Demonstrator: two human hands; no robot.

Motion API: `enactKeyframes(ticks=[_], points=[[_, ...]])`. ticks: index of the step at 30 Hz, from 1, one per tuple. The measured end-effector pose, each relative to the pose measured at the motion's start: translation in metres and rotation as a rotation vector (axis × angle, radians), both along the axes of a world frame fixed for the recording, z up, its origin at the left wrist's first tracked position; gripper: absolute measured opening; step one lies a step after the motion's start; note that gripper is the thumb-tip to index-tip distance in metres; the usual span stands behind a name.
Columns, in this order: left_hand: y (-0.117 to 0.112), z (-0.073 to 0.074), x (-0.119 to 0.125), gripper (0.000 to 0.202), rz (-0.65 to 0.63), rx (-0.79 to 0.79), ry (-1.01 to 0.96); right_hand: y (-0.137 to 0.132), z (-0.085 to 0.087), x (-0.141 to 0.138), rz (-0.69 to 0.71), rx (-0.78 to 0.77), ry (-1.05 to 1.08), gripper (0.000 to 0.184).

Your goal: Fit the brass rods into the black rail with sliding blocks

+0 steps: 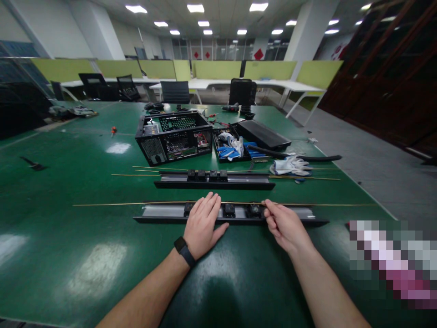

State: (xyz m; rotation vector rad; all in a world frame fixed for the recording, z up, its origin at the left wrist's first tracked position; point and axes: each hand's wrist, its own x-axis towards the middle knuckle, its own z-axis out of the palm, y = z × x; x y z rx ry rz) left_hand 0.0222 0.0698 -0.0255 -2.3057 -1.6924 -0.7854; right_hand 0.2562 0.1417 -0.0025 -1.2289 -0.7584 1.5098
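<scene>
A long black rail (170, 220) with a pale inner channel lies crosswise in front of me. Small black blocks (230, 209) sit along it, and a thin brass-coloured rod (109, 204) runs over its far side, sticking out past both ends. My left hand (204, 223), wearing a dark watch, rests flat across the rail with fingers stretched out, covering part of a block. At the rail's right part, my right hand (283, 224) pinches the rod between thumb and forefinger, beside a black block (255, 209). Its other fingers are curled.
Behind lies a second black rail (215, 185) with several blocks and thin rods. Farther back stand an opened computer case (174, 136), a black tray (223, 157) with gloves, and a black panel (264, 134). A white glove (291, 165) lies right. The green table's edge (355, 182) runs along the right.
</scene>
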Motion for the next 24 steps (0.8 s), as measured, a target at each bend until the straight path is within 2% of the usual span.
enactKeyframes(ticks=[4,12,18,24], points=[[0.0,-0.001,0.0,0.071,-0.004,0.002,0.008,0.0,-0.001,-0.001,0.029,-0.005,0.0,0.025],[0.0,-0.001,-0.001,0.07,-0.005,0.007,0.013,0.004,-0.005,0.009,-0.086,-0.01,0.032,0.021],[0.0,0.0,0.0,0.068,0.001,-0.003,0.01,0.001,-0.001,0.005,-0.004,0.019,-0.024,0.03],[0.0,0.0,0.0,0.071,-0.01,0.001,0.011,0.002,0.001,0.005,0.002,-0.014,-0.013,0.021]])
